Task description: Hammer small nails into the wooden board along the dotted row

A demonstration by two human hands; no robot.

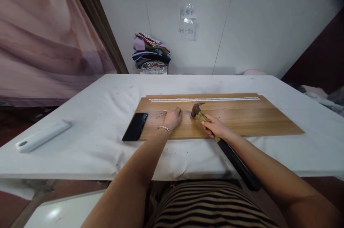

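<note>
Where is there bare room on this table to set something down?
Bare cloth lies between the white bar and the phone; the board is free right of the hammer. Crowded: mid-board, where left hand, nails and right hand sit close.

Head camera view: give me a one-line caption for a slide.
Right hand holds a hammer, head low over a wooden board; left hand rests fisted beside loose nails.

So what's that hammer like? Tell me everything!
The hammer has a dark, rusty-looking metal claw head, a yellowish neck and a long black grip. It lies slanted, head low over the wooden board, grip pointing back past the edge of the table. The right hand holds it high up, near the head.
</note>
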